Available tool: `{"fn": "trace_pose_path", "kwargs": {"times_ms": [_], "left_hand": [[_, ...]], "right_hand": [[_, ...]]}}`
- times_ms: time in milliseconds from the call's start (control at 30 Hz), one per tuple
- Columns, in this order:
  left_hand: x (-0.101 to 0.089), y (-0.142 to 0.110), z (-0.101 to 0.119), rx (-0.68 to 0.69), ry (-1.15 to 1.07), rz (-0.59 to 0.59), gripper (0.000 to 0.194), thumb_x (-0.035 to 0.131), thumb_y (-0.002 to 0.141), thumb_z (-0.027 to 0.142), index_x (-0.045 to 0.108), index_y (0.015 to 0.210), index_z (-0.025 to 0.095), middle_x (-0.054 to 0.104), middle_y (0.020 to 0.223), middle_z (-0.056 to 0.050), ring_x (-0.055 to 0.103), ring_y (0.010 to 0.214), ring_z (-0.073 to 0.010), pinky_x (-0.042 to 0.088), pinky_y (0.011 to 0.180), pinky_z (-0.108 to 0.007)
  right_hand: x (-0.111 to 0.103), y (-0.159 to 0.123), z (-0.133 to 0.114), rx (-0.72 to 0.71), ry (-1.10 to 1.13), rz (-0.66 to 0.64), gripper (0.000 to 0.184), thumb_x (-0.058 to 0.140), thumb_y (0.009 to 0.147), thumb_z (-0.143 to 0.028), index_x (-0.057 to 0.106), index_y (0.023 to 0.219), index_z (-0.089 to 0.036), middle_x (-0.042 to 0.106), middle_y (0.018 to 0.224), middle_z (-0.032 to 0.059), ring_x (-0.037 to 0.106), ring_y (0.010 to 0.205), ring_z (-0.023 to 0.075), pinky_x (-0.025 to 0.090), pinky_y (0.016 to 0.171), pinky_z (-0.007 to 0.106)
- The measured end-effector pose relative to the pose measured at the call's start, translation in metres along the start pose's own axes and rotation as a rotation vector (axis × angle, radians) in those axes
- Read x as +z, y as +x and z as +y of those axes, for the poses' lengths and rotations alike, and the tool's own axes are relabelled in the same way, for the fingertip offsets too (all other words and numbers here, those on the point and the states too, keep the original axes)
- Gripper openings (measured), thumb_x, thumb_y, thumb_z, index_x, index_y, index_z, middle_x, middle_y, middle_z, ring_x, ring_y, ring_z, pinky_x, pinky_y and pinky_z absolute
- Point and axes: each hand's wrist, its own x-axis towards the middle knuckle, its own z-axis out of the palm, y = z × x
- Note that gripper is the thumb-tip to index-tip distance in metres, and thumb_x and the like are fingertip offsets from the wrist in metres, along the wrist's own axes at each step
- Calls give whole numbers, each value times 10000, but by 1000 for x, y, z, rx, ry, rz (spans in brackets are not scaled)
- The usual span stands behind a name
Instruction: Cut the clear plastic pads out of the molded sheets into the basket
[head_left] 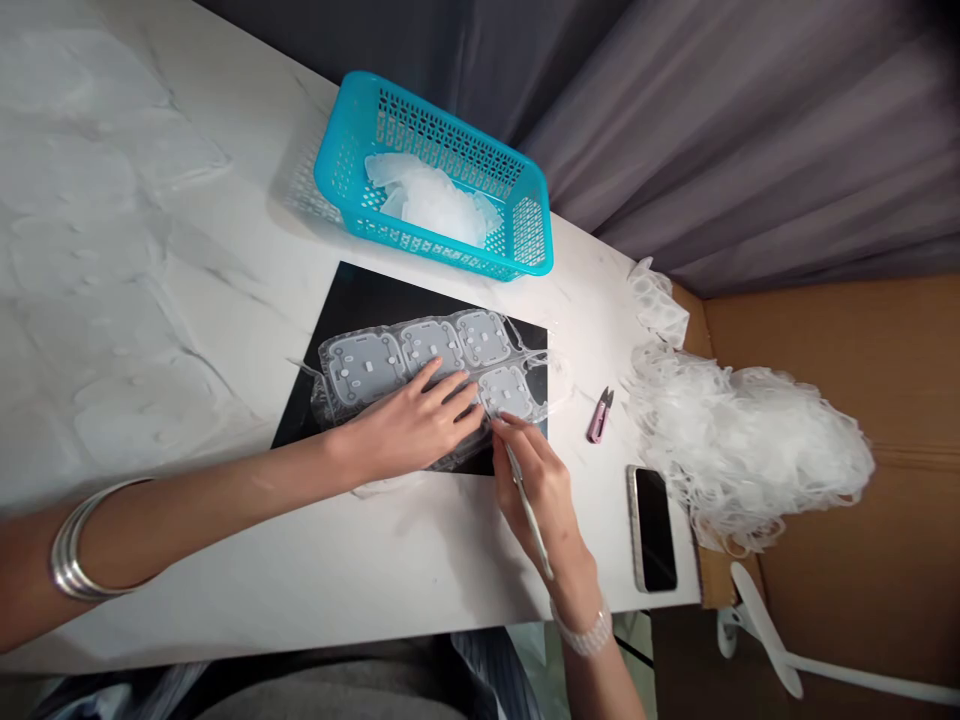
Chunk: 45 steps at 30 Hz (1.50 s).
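A translucent molded sheet with several rounded square panels (365, 366) lies on a black mat (371, 290). My left hand (420, 418) rests on the sheet, palm down, its fingers spread over the panels. Close to its fingertips, my right hand (536, 478) grips a thin, pale, pen-like tool (531, 515). The tool's tip is at the sheet's near right edge, mostly hidden by my fingers. Loose clear strips (534, 356) stick out at the sheet's right end.
A blue basket (345, 190) holding translucent pieces (442, 208) stands behind the mat. Pink thread snips (599, 416) and a phone (655, 528) lie to the right, beside a heap of clear scraps (750, 440). More translucent sheets (82, 270) cover the left side.
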Motion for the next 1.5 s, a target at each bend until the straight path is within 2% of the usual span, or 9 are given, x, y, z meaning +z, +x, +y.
{"fn": "trace_pose_path", "kwargs": {"times_ms": [200, 467, 633, 800, 967, 1167, 1267, 1367, 1500], "left_hand": [[0, 0, 0, 43, 76, -23, 355, 405, 998, 171, 606, 1285, 114, 598, 1365, -192, 542, 1285, -331, 367, 1109, -559], [8, -3, 2, -6, -4, 25, 332, 485, 967, 182, 652, 1252, 147, 587, 1403, -173, 519, 1328, -313, 289, 1172, -535], [10, -5, 1, -1, -27, 3, 353, 481, 958, 171, 657, 1264, 152, 539, 1453, -179, 489, 1360, -331, 276, 1179, -560], [12, -6, -1, 30, 28, -33, 440, 439, 979, 177, 542, 1404, 127, 512, 1464, -218, 484, 1358, -352, 298, 1154, -586], [9, -3, 0, -1, -24, -34, 429, 447, 956, 135, 577, 1366, 133, 539, 1442, -209, 507, 1335, -342, 326, 1134, -581], [-24, 25, -1, -325, -644, 112, 405, 449, 980, 425, 746, 960, 150, 748, 1044, -123, 654, 1067, -307, 507, 944, -455], [-36, 40, -4, -624, -1407, -56, 622, 353, 956, 631, 741, 951, 145, 748, 895, -106, 693, 858, -261, 558, 706, -357], [-33, 44, -8, -779, -1902, -225, 565, 536, 861, 662, 726, 977, 144, 737, 962, -112, 689, 845, -225, 566, 670, -305], [-23, 37, -7, -788, -1732, -223, 346, 713, 775, 497, 705, 889, 170, 729, 938, -64, 682, 914, -222, 569, 749, -295]], "right_hand": [[6, -4, 5, -97, -54, 20, 329, 410, 1005, -116, 586, 1271, -195, 672, 1100, 142, 618, 1157, 263, 572, 922, 452], [21, 13, 17, -99, -102, -19, 453, 400, 1003, -128, 513, 1432, -221, 554, 1441, 156, 473, 1386, 303, 423, 1118, 573], [22, 13, 16, -31, 72, -57, 450, 414, 986, -133, 579, 1384, -264, 565, 1449, 101, 482, 1388, 275, 428, 1141, 526], [-36, 18, 71, 442, 523, 351, 260, 565, 931, -384, 728, 1043, -214, 764, 1066, 111, 723, 1052, 298, 604, 912, 487], [-94, 12, 117, 528, 559, 509, 224, 635, 851, -431, 688, 974, -251, 761, 875, 103, 727, 1031, 335, 607, 883, 524], [-55, 7, 38, 409, 581, 487, 235, 587, 937, -383, 709, 1082, -243, 740, 1136, 107, 709, 1088, 287, 571, 963, 477], [-45, -1, -11, 176, 510, 144, 353, 490, 987, -502, 725, 1165, -309, 718, 1236, 65, 647, 1204, 299, 512, 1039, 541], [-48, -11, -34, 52, 521, -89, 729, 247, 907, -792, 659, 1305, -341, 651, 1358, 46, 562, 1305, 343, 445, 1091, 573], [-54, -2, -21, 323, 566, 295, 897, 57, 893, -804, 751, 1014, -250, 778, 818, 66, 737, 873, 300, 509, 936, 521]]}}
